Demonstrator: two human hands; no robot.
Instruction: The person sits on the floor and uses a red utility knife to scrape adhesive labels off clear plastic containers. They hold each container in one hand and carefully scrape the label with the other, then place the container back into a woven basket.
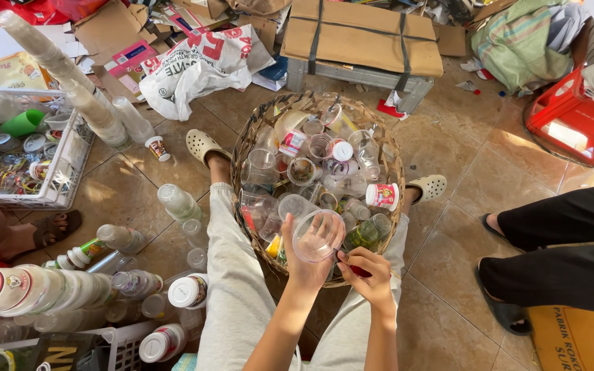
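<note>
Left hand (302, 253): grip closed around a clear plastic cup (317, 235), mouth tilted toward the camera.
Right hand (369, 271): fingers pinched on a small red tool (357, 270), just below the cup's rim.
Cup position: above the near edge of the woven basket (245, 141), between the knees.
Basket contents: mixed plastic cups.

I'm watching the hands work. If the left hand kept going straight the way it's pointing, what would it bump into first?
Probably the heap of clear plastic cups in the woven basket. The left hand, holding a clear cup, points over it; depth is uncertain.
</note>
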